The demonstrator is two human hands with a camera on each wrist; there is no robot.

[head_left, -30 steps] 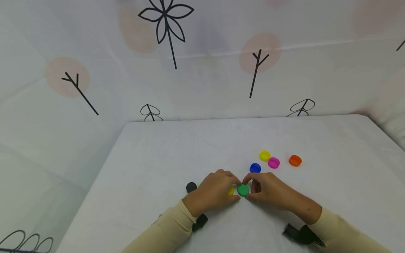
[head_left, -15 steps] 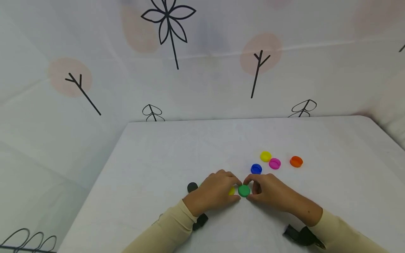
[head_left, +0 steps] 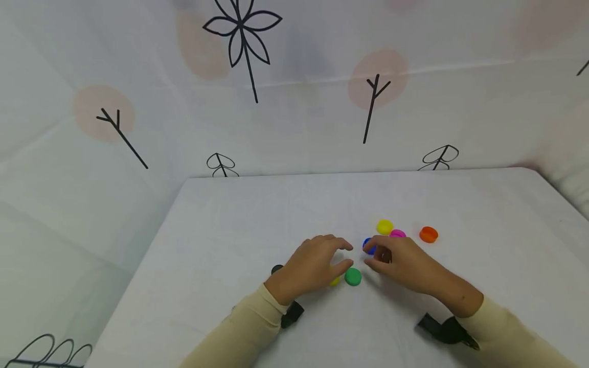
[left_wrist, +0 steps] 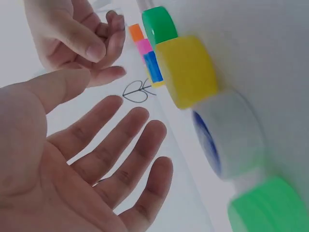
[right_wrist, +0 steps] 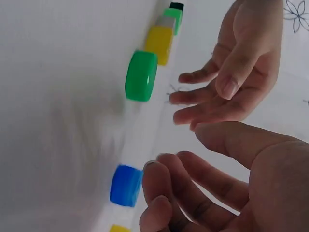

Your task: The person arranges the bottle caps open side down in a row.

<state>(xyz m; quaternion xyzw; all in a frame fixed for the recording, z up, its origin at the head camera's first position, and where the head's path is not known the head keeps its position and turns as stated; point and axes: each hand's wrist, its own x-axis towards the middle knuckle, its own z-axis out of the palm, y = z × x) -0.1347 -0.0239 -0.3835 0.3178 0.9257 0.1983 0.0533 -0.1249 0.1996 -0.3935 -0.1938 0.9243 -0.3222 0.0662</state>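
My left hand point(head_left: 310, 268) hovers above a row of bottle caps, its fingers spread and nothing held. A dark green cap point(head_left: 353, 276) lies just below its thumb, beside a yellow cap point(head_left: 335, 281). The left wrist view shows the row going on with a whitish cap with blue inside point(left_wrist: 239, 137) and a light green cap point(left_wrist: 270, 208). My right hand point(head_left: 407, 263), raised and loosely curved, holds nothing; in the head view it partly covers a blue cap point(head_left: 368, 246). In the right wrist view that blue cap sits beside its fingertips.
Behind the right hand lie a pink cap point(head_left: 398, 233), another yellow cap point(head_left: 384, 227) and an orange cap point(head_left: 429, 234). A black cap point(head_left: 276, 268) shows partly behind the left hand. Black straps hang below both sleeves. A white patterned cloth point(head_left: 303, 122) stands behind the table.
Both hands have come off the dark green cap and lifted up and away from the table edge. The cap stays in its place beside the yellow one.
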